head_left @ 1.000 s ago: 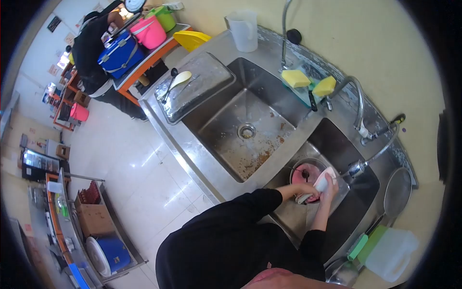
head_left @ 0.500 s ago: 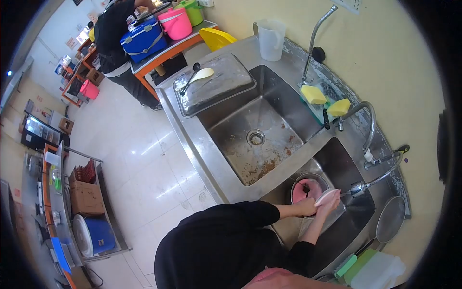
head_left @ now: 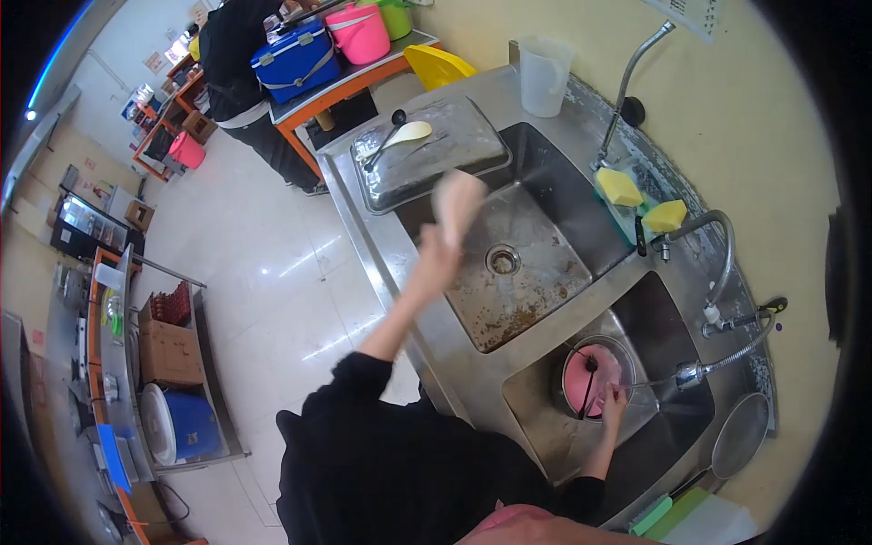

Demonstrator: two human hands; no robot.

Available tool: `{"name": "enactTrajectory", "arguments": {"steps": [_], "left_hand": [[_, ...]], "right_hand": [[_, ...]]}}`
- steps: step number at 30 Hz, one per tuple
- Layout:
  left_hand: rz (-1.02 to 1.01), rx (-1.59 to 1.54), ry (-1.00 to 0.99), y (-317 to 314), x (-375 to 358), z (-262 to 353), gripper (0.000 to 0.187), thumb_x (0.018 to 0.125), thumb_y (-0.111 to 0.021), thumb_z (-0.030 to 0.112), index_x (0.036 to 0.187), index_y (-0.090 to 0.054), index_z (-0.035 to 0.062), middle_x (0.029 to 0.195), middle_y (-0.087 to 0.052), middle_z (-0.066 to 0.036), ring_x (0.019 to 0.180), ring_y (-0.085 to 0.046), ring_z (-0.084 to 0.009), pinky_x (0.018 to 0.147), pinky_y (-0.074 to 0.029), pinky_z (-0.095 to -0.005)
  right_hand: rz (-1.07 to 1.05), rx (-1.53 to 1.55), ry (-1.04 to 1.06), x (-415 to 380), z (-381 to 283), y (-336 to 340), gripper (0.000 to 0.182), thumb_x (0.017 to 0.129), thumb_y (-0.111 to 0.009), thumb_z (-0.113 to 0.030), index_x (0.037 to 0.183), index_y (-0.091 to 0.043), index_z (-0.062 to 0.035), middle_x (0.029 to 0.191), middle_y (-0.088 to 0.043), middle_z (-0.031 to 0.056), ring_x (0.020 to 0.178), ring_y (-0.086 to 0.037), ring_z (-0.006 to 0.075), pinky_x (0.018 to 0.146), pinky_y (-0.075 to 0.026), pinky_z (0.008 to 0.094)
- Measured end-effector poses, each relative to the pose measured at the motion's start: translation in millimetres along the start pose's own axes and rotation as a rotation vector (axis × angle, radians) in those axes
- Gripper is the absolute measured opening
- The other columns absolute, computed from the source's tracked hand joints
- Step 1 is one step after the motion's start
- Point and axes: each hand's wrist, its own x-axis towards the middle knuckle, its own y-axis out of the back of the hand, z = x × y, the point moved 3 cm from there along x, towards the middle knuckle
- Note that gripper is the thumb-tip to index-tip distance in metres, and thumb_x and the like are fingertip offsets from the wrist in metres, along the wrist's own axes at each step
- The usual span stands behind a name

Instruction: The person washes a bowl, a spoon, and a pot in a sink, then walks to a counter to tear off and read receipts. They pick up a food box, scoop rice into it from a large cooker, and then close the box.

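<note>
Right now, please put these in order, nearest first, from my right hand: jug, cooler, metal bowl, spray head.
1. Metal bowl, at the right hand.
2. Spray head, to its right.
3. Jug, beyond the left basin.
4. Cooler, far left.

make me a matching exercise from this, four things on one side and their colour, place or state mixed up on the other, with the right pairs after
Column one
1. left hand
2. sponges
3. right hand
4. blue cooler

Column two
A. on the orange-edged table
B. at the round pot
C. holding a blurred object
D. yellow

Right pairs: 1-C, 2-D, 3-B, 4-A
</note>
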Motion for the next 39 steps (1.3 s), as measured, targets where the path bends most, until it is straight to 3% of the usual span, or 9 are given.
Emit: {"name": "enactTrajectory", "arguments": {"steps": [7,11,12,21,24,25,32,35,39], "left_hand": [[0.68,0.446,0.006,140.7,139.7,-168.5,0.028,0.079,-0.051,0.019,0.089,-0.048,-0.0075,0.079,-0.055,-0.026,0.074,-0.054,-0.0416,0.066,-0.042,-0.0471],[0.575,0.523,0.202,156.4,198.6,-217.3,0.032,0.075,-0.052,0.021,0.089,-0.052,-0.0078,0.083,-0.057,-0.027,0.077,-0.056,-0.0405,0.071,-0.044,-0.0447],[0.532,0.497,0.237,155.0,207.1,-221.1,0.034,0.075,-0.052,0.022,0.089,-0.053,-0.0081,0.085,-0.057,-0.028,0.077,-0.057,-0.0401,0.072,-0.045,-0.0443],[0.354,0.675,0.427,140.4,217.0,-204.1,0.045,0.071,-0.054,0.037,0.096,-0.061,-0.0004,0.107,-0.054,-0.024,0.107,-0.045,-0.0386,0.087,-0.039,-0.042],[-0.093,1.218,-0.108,158.5,243.6,-263.1,0.052,0.077,-0.05,0.046,0.101,-0.059,0.0012,0.099,-0.06,-0.017,0.093,-0.057,-0.0299,0.079,-0.044,-0.0395],[0.226,0.679,0.319,165.3,240.5,-271.3,0.053,0.077,-0.052,0.047,0.101,-0.058,-0.0007,0.099,-0.06,-0.018,0.091,-0.058,-0.0304,0.077,-0.044,-0.0396],[0.668,-0.063,-0.537,53.4,60.6,-46.9,0.043,0.079,-0.06,0.013,0.116,-0.043,-0.0033,0.104,-0.049,-0.017,0.095,-0.05,-0.0271,0.083,-0.042,-0.0359],[0.257,-0.262,-0.673,-55.5,-38.6,32.2,0.021,0.079,-0.057,0.005,0.099,-0.05,0.003,0.096,-0.052,-0.009,0.084,-0.051,-0.0192,0.076,-0.041,-0.0294],[-0.809,-0.459,-0.407,-247.6,-150.3,35.9,0.06,0.076,-0.062,0.02,0.127,-0.035,0.0002,0.114,-0.047,-0.017,0.103,-0.046,-0.0247,0.085,-0.039,-0.0338]], "right_hand": [[-0.027,-0.412,0.213,-0.8,29.8,-24.9,0.028,0.084,-0.056,-0.024,0.098,-0.049,-0.001,0.072,-0.055,0.006,0.068,-0.055,0.0125,0.056,-0.043,0.0241],[-0.036,-0.44,0.397,11.6,69.9,-63.0,0.046,0.084,-0.056,-0.027,0.117,-0.037,0.0002,0.076,-0.056,0.0107,0.067,-0.055,0.0188,0.061,-0.044,0.0296],[-0.246,-0.478,0.01,9.6,63.7,-67.8,0.059,0.082,-0.057,-0.03,0.123,-0.027,-0.0012,0.08,-0.056,0.0135,0.069,-0.057,0.0248,0.065,-0.045,0.0339],[-0.053,-0.66,-0.281,34.5,89.9,-76.6,0.027,0.081,-0.051,-0.02,0.096,-0.053,0.0024,0.09,-0.06,0.0217,0.085,-0.057,0.0371,0.074,-0.044,0.0414],[-0.017,-0.688,-0.161,24.7,60.1,-52.6,0.026,0.086,-0.044,-0.02,0.1,-0.052,0.0006,0.092,-0.06,0.0188,0.083,-0.057,0.0296,0.072,-0.044,0.039],[0.041,-0.65,0.165,29.8,71.3,-38.3,0.029,0.086,-0.043,-0.02,0.101,-0.053,0.001,0.094,-0.059,0.0222,0.085,-0.057,0.034,0.074,-0.044,0.0405],[0.414,-0.712,-0.159,-51.0,-79.9,-2.1,0.023,0.081,-0.043,-0.014,0.091,-0.061,-0.0024,0.083,-0.059,0.0252,0.083,-0.057,0.0406,0.071,-0.045,0.0438],[0.431,-0.554,-0.09,-58.9,-67.0,-4.8,0.018,0.08,-0.046,-0.009,0.092,-0.056,-0.0002,0.076,-0.059,0.0242,0.08,-0.057,0.0412,0.069,-0.045,0.0445],[0.287,-0.127,-0.238,-85.5,-84.0,-21.2,0.015,0.082,-0.047,-0.008,0.094,-0.047,0.0013,0.067,-0.056,0.0214,0.071,-0.056,0.0427,0.066,-0.045,0.0446]]}}
